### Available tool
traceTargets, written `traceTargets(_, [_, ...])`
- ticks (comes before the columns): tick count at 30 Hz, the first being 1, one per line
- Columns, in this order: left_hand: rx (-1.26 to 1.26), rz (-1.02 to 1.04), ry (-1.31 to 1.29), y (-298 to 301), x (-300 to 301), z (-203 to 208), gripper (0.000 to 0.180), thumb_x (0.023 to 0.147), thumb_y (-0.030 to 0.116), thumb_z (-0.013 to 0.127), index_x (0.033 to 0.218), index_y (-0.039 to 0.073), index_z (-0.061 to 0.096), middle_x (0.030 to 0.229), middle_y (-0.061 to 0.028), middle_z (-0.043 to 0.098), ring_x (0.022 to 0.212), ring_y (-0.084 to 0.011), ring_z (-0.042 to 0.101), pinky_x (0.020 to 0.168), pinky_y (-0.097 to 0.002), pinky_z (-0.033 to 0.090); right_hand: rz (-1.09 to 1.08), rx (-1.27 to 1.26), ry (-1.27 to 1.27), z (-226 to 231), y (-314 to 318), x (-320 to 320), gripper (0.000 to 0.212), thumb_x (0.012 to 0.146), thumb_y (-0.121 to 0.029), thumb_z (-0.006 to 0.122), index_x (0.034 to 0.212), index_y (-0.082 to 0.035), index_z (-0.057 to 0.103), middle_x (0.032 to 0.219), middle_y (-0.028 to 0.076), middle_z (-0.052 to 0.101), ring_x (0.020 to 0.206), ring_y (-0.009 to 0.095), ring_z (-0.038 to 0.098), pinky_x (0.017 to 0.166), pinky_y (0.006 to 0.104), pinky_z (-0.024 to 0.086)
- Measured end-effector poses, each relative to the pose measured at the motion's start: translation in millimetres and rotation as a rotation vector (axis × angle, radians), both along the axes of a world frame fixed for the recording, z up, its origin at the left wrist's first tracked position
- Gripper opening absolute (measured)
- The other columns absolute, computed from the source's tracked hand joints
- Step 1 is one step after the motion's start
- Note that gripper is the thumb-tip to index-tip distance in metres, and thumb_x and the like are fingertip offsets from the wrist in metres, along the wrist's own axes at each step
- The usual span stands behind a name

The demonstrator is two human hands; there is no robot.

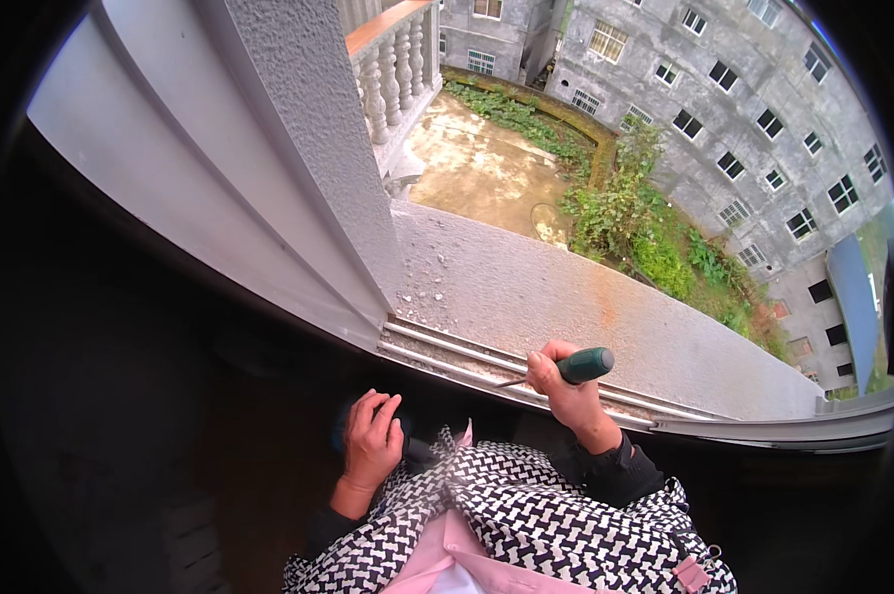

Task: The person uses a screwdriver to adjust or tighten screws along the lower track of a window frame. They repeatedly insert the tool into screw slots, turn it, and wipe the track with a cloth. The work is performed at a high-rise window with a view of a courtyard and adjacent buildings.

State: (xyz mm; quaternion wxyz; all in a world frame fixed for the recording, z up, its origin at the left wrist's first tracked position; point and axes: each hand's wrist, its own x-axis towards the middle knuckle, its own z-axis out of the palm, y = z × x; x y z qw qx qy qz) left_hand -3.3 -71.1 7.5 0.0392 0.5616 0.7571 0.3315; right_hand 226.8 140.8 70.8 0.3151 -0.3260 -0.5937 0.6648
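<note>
My right hand (565, 387) is closed round a screwdriver (587, 365) with a dark green handle. Its thin shaft slants left, down toward the window track (447, 357), where the tip is hard to make out. The track has pale metal rails with dirt and grit between them. My left hand (373, 440) hangs near my body, short of the sill, its fingers loosely bent and slightly apart with nothing seen in them.
Beyond the track lies a rough outer ledge (526, 287) with loose crumbs (425, 289) at its left end. A white window frame (199, 148) rises on the left. Outside, far below, are a yard (487, 148), plants (655, 247) and a grey building (704, 109).
</note>
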Motion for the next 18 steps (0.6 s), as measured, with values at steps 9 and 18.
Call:
traceTargets(9, [-0.017,-0.082,0.032,13.1,-3.2,4.3,0.040,0.079,-0.001,0.067,0.119,0.004,0.069,0.114,-0.0143,0.063,0.114,-0.0375,0.062,0.100,-0.0455,0.051,0.350,0.055,0.346,-74.3,-23.0,-69.7,0.023,0.107,-0.022,0.059,0.091,-0.005,0.054,0.092,0.008,0.058,0.083,0.019,0.056,0.077,0.0329,0.050])
traceTargets(18, [-0.037,-0.088,0.046,20.1,-9.8,2.6,0.041,0.079,-0.003,0.067,0.120,0.002,0.069,0.115,-0.0149,0.065,0.114,-0.0371,0.062,0.099,-0.0447,0.052,0.172,-0.207,0.671,-48.4,12.1,-30.2,0.024,0.107,-0.024,0.059,0.091,-0.007,0.054,0.094,0.006,0.058,0.082,0.018,0.053,0.075,0.0324,0.046])
